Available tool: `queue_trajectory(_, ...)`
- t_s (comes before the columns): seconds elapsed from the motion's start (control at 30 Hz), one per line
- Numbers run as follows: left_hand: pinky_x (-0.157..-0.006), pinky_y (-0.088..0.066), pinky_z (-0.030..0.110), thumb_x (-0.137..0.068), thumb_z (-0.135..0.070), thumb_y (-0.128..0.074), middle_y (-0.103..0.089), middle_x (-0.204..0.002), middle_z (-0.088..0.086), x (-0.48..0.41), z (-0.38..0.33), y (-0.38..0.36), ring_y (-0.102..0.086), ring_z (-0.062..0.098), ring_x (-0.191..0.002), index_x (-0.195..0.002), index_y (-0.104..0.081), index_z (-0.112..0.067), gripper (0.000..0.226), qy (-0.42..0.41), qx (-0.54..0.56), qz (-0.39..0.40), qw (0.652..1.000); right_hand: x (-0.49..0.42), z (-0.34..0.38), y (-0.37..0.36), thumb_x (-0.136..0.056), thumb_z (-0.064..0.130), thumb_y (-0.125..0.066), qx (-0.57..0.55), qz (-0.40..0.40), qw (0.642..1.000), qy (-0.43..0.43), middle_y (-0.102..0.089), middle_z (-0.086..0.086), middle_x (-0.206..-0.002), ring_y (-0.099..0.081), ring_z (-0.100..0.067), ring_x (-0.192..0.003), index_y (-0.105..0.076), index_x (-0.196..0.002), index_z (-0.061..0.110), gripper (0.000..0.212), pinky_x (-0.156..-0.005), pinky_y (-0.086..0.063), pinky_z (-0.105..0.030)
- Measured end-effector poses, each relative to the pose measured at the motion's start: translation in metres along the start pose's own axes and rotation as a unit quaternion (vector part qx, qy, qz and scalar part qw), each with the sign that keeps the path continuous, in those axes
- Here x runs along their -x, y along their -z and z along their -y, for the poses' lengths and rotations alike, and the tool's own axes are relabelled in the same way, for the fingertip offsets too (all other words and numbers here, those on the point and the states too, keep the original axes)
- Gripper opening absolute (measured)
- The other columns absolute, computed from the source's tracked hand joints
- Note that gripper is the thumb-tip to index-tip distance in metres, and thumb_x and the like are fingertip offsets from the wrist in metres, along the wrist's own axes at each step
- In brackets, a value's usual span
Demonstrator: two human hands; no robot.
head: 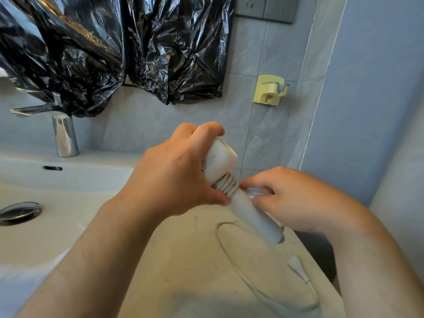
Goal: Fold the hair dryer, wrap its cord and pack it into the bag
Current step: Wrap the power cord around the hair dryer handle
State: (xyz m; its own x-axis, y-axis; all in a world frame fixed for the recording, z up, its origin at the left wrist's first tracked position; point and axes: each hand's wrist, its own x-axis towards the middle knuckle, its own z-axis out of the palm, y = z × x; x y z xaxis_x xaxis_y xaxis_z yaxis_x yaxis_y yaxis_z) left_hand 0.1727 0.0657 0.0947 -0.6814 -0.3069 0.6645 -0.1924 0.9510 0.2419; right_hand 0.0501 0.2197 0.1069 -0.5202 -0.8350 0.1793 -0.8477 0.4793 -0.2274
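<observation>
My left hand (176,177) grips the head of the white hair dryer (254,214), held above the counter with its handle pointing down to the right. Several turns of white cord (227,185) are wound round the dryer where head and handle meet. My right hand (291,198) pinches the cord next to the handle. The loose remainder of the cord loops over the beige counter (183,260) and ends in the white plug (297,266) near the counter's right edge. No packing bag is visible.
A white sink (57,198) with a chrome faucet (62,131) and drain (19,212) lies at the left. Black plastic sheeting (110,47) hangs on the tiled wall. A yellow wall holder (269,89) sits at the right, below a grey socket panel (266,8).
</observation>
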Motion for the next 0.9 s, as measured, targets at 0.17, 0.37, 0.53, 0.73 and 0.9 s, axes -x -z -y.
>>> queue_trajectory(0.17,-0.074,-0.050,0.040,-0.043,-0.053,-0.090,-0.044,-0.128,-0.011,0.000,0.002,-0.002,-0.059,0.024,-0.094,-0.123,-0.031,-0.045,0.100,-0.020,-0.020,-0.038,0.999,-0.004,0.000,-0.004,-0.088,0.024,-0.041,-0.069,-0.030,0.997,0.032,-0.070,0.001,-0.076,-0.065,-0.022,-0.073,-0.068,-0.099,0.037,0.032,-0.067,-0.055,-0.045)
queue_trajectory(0.37,-0.069,-0.050,0.039,-0.043,-0.051,-0.090,-0.046,-0.128,-0.007,-0.002,0.004,-0.009,-0.058,0.027,-0.095,-0.123,-0.034,-0.041,0.098,-0.055,-0.023,-0.067,0.996,-0.001,0.001,-0.002,-0.093,0.020,-0.041,-0.079,-0.015,0.997,0.010,-0.070,0.001,-0.084,-0.063,-0.024,-0.079,-0.068,-0.099,0.036,0.032,-0.071,-0.055,-0.043)
queue_trajectory(0.53,-0.065,-0.050,0.039,-0.042,-0.046,-0.090,-0.050,-0.128,0.000,-0.002,0.006,-0.011,-0.055,0.024,-0.099,-0.123,-0.038,-0.035,0.097,-0.040,0.026,-0.204,0.978,-0.007,0.008,-0.002,-0.091,0.019,-0.052,-0.310,-0.161,0.936,-0.032,-0.074,0.007,-0.074,-0.048,-0.007,-0.043,-0.068,-0.085,0.019,0.017,-0.044,-0.041,-0.026)
queue_trajectory(0.73,-0.061,-0.054,0.039,-0.045,-0.052,-0.087,-0.053,-0.126,0.007,-0.004,0.000,-0.016,-0.054,0.024,-0.102,-0.122,-0.041,-0.028,0.093,-0.061,0.039,-0.266,0.961,-0.004,0.022,-0.001,-0.092,0.007,-0.054,-0.565,-0.149,0.812,-0.016,-0.075,-0.007,-0.071,-0.041,-0.007,-0.041,-0.067,-0.087,0.006,0.014,-0.036,-0.033,-0.018)
queue_trajectory(0.9,-0.074,-0.050,0.031,-0.046,-0.054,-0.083,-0.050,-0.124,-0.001,-0.005,0.003,-0.012,-0.049,0.011,-0.109,-0.123,-0.039,-0.030,0.092,-0.024,0.105,-0.315,0.943,-0.004,0.025,-0.003,-0.093,0.007,-0.050,-0.634,-0.102,0.765,0.042,-0.067,-0.004,-0.063,-0.036,-0.009,-0.042,-0.065,-0.108,0.009,0.021,-0.037,-0.028,-0.018)
